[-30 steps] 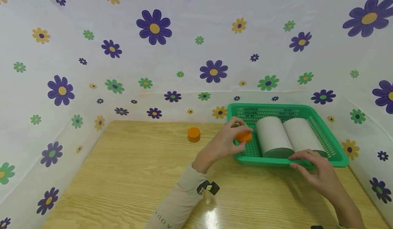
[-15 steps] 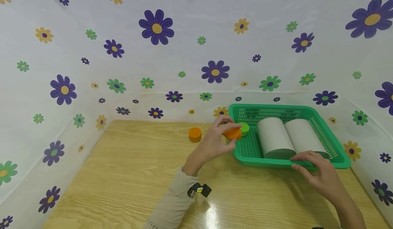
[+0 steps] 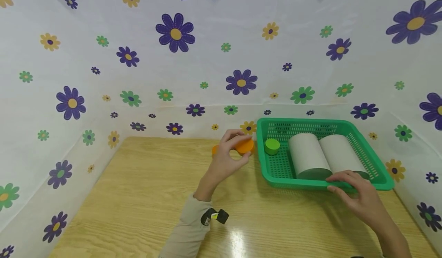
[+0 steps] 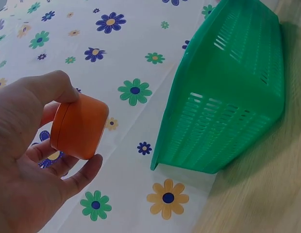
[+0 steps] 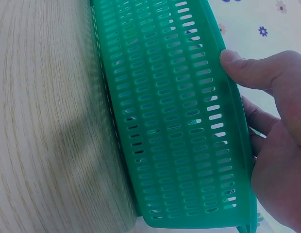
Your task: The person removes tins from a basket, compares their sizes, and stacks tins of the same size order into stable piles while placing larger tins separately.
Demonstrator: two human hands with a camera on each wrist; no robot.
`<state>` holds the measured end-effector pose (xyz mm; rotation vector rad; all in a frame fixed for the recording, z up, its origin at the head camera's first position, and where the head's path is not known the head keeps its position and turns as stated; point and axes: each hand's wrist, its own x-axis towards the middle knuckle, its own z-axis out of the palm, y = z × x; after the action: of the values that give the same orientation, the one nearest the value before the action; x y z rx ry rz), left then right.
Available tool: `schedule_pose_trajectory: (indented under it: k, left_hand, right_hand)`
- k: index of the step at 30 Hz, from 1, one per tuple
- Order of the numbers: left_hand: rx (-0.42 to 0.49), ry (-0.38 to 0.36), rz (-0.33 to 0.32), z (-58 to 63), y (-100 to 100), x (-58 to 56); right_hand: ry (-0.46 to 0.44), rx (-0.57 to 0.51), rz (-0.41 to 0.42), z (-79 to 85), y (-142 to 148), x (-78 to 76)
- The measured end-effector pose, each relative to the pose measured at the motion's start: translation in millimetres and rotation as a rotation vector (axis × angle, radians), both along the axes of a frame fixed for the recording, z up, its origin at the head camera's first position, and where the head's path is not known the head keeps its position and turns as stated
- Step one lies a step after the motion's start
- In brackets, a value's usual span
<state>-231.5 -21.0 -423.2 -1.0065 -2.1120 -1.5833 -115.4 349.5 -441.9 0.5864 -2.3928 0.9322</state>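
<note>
My left hand (image 3: 222, 164) pinches a small orange round box (image 3: 246, 146) between thumb and fingers, just left of the green basket (image 3: 293, 182). In the left wrist view a seam runs round this box (image 4: 82, 127) near one end. Behind the fingers, a second orange round piece (image 3: 215, 149) on the table is mostly hidden. My right hand (image 3: 360, 198) grips the basket's front rim, thumb outside and fingers over the edge, as the right wrist view shows. Inside the basket, a light green round piece (image 3: 272, 146) sits at the left, beside two large white cylinders (image 3: 308, 152) lying on their sides.
The wood-grain table (image 3: 145, 196) stretches to the left and front. A white sheet with printed flowers (image 3: 207, 62) stands as a wall behind and on both sides. The basket is close to the back and right walls.
My left hand has carried the orange box out of the basket, leftward over its side, uncovering the light green piece and now covering most of the other orange piece. My right hand stays on the rim.
</note>
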Motion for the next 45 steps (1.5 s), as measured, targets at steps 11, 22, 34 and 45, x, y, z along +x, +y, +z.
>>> schedule_pose_trajectory:
  k: [11,22,34,45]
  left_hand:
    - [0.065,-0.038,0.054,-3.1,-22,-5.8]
    - [0.135,-0.098,0.077,-7.4,-38,-13.1]
    - [0.171,-0.146,0.156,-22.4,-52,-21.0]
    - [0.205,-0.209,0.224,-46.3,-54,-30.1]
  right_hand:
    - [0.0,-0.011,0.014,-2.4,-2,-1.2]
    - [-0.006,-0.018,-0.003,-3.5,1,-1.4]
    - [-0.039,-0.025,-0.011,-3.4,1,0.2]
    - [-0.025,-0.026,-0.009,-4.9,2,-0.8]
